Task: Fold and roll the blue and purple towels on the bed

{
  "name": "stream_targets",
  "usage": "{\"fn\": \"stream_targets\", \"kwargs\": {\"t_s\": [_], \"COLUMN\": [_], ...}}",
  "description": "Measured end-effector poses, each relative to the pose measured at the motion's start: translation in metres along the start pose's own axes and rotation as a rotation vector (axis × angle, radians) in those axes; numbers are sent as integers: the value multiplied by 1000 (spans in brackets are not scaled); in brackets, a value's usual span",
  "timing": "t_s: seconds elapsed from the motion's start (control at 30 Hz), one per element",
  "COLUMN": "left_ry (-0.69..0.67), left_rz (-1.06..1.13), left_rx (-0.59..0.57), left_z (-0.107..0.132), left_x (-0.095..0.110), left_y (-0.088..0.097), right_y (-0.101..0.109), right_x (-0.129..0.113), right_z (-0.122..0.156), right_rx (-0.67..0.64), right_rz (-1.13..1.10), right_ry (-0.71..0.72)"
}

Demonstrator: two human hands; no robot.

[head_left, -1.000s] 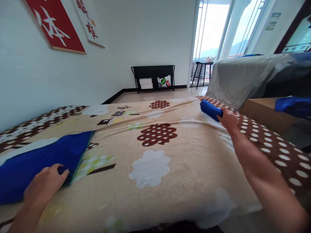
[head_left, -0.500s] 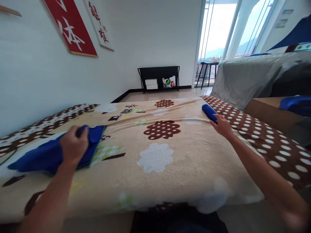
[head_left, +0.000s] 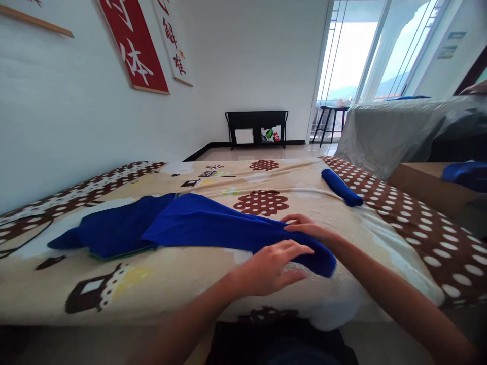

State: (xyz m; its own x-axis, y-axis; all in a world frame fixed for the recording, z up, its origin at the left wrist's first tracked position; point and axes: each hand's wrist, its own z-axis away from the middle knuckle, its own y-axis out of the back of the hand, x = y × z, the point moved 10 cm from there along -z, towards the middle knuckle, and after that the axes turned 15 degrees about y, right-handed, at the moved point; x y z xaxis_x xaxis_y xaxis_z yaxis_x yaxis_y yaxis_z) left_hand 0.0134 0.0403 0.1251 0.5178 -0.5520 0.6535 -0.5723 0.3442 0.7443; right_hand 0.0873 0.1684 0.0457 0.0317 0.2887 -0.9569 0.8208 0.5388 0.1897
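A long blue cloth (head_left: 213,223) lies stretched across the bed, its right end curled and slightly raised. My left hand (head_left: 272,266) is at the near edge of that end, fingers stretched out and thumb apart. On the far edge of the same end rests my right hand (head_left: 304,228), fingers extended over the fabric and its palm partly hidden. More blue cloth (head_left: 117,228) with a green-trimmed edge lies flat at the left, under the long cloth's left end. To the far right of my hands is a rolled blue cloth (head_left: 340,186).
A patterned beige blanket (head_left: 198,284) with brown dotted borders covers the bed. Beyond it stands a black rack (head_left: 256,119) by the wall. At right are a plastic-covered surface (head_left: 384,126), a cardboard box (head_left: 418,180) and part of another person's hand (head_left: 475,87).
My right hand has let go of the rolled cloth and come nearer. My left hand has moved right, and a blue cloth now stretches from the left pile to between my hands.
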Motion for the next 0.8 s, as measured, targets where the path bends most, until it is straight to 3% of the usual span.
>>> {"fn": "stream_targets", "kwargs": {"t_s": [0.03,0.1,0.2,0.27,0.33,0.4,0.47,0.63,0.8], "left_ry": [41,222,753,935,1017,1073,1137,1210,1113], "left_rz": [-49,-177,-537,-603,-627,-662,-707,-749,-677], "left_rx": [20,179,507,563,566,583,623,624,489], "left_z": [8,26,72,99,114,123,129,136,136], "left_x": [-20,-85,-212,-271,-307,-324,-331,-343,-350], "left_y": [15,59,135,159,169,173,177,180,178], "right_y": [18,63,130,157,177,186,178,122,84], "right_x": [-1,-4,3,23,45,60,70,72,53], "right_z": [14,44,91,112,118,110,93,63,78], "right_rx": [35,119,154,76,59,108,122,-33,-212], "right_rz": [-12,12,125,236,406,582,685,691,645], "right_ry": [-24,-45,-80,-138,-173,-166,-146,-89,-107]}}
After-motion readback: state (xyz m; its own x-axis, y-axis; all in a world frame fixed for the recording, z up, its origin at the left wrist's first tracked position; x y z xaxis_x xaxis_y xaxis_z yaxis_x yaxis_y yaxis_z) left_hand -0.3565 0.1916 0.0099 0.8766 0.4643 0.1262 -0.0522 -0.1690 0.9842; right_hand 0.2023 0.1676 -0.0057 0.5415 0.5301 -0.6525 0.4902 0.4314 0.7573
